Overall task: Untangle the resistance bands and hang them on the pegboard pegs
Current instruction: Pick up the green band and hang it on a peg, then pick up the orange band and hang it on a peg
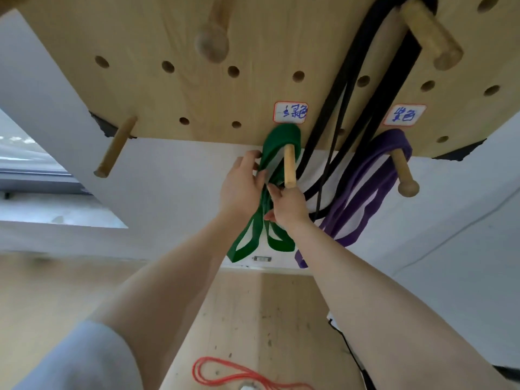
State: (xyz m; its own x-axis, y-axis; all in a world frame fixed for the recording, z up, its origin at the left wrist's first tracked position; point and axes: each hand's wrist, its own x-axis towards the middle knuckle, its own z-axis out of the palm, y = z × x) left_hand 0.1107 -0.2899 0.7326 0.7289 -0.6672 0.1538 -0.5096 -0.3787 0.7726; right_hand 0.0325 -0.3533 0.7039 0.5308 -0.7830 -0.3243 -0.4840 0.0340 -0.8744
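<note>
The green band [277, 149] is hanging looped over a wooden peg [289, 167] at the bottom edge of the pegboard [197, 94], its strands trailing down between the two hands. The left hand [242, 187] is gripping the band's strands just below the peg, fingers curled round them, fingertips lying against the left side of the loop. The right hand [287, 205] is pinching the same strands a little lower, its fingers closed on the green rubber, and the peg's tip is sitting just above its knuckles. To the right of the right hand's fingers, a black band [337, 114] is hanging from a higher peg [430, 32], and past that a purple band [374, 175] is draped over another peg [403, 173]. A white label [290, 112] is sitting on the board directly above the fingers, a second label [403, 115] above the purple band. Well below both hands, a red band [225, 372] is lying on a wooden surface [239, 311].
</note>
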